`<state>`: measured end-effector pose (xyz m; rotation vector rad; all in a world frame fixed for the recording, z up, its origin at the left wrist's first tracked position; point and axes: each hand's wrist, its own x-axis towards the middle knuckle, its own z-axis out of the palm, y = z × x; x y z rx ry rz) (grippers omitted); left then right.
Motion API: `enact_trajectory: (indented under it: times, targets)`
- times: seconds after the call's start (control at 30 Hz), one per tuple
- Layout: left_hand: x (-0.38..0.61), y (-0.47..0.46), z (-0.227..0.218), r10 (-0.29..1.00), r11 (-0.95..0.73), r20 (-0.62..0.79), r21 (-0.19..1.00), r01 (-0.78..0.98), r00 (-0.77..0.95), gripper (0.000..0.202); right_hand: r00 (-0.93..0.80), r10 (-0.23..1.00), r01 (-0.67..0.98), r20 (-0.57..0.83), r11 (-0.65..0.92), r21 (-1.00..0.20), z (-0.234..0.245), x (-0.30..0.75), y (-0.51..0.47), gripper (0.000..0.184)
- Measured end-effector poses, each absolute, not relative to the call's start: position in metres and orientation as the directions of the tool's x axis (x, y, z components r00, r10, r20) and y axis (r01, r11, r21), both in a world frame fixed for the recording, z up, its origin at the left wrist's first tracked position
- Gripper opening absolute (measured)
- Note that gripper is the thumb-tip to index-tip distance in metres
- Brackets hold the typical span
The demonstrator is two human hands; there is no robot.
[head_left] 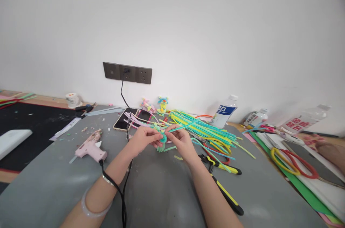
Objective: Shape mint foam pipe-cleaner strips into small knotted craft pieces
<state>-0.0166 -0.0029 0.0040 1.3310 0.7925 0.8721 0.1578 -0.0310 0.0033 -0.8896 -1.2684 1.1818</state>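
Head view, left hand [144,139] curled, right hand [179,139] pinching strip [188,124]

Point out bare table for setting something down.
Bare grey table: between pliers and green sheet; front centre, between black cords and right forearm; nearer than the glue gun. Crowded: from left hand and right hand to wall, with coloured stems.

This looks like a craft workspace, although the limited view cannot settle whether it belongs to a home or a studio. A grey bench [161,192] stands against a white wall [172,23] with dark sockets [128,74]. On it lie a pink glue gun [90,150], a heap of coloured stems [201,127] and long-handled pliers [224,190]; red-and-yellow scissors [279,148] lie over papers [303,191] at right.
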Motion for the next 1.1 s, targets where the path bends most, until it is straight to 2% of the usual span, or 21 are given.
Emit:
enact_trajectory:
  times: [0.17, 0.3, 0.37, 0.43, 0.53, 0.73, 0.93, 1.1]
  targets:
    - [-0.016, -0.002, 0.003, 0.903, 0.014, 0.025, 0.996, -0.089, 0.428, 0.032, -0.045, 0.964, -0.144, 0.261, 0.253, -0.957, 0.005, 0.155, -0.031, 0.027]
    - [-0.017, 0.0, 0.002, 0.911, -0.001, 0.038, 0.996, -0.088, 0.411, 0.031, -0.039, 0.93, -0.037, 0.365, 0.363, -0.931, 0.004, 0.156, -0.033, 0.019]
    - [-0.018, 0.002, 0.001, 0.916, -0.004, 0.039, 0.996, -0.089, 0.398, 0.031, -0.082, 0.896, 0.079, 0.436, 0.442, -0.894, 0.004, 0.159, -0.034, 0.013]
    - [-0.019, 0.003, 0.0, 0.922, -0.001, 0.035, 0.996, -0.089, 0.386, 0.031, -0.153, 0.846, 0.198, 0.512, 0.533, -0.823, 0.004, 0.164, -0.034, 0.016]
    - [-0.021, 0.004, 0.0, 0.922, 0.007, 0.024, 0.997, -0.08, 0.386, 0.032, -0.242, 0.795, 0.23, 0.556, 0.604, -0.763, 0.005, 0.173, -0.033, 0.025]
    - [-0.021, 0.002, 0.0, 0.897, 0.008, 0.015, 0.999, -0.049, 0.441, 0.031, -0.355, 0.808, 0.181, 0.47, 0.552, -0.814, 0.006, 0.187, -0.032, 0.037]
    - [-0.02, 0.002, -0.001, 0.855, 0.0, 0.008, 1.0, -0.016, 0.519, 0.029, -0.294, 0.881, 0.254, 0.37, 0.445, -0.859, 0.003, 0.176, -0.028, 0.037]
    - [-0.02, 0.001, -0.001, 0.828, -0.009, -0.004, 1.0, 0.019, 0.56, 0.027, -0.289, 0.926, 0.116, 0.244, 0.287, -0.951, 0.001, 0.173, -0.028, 0.036]
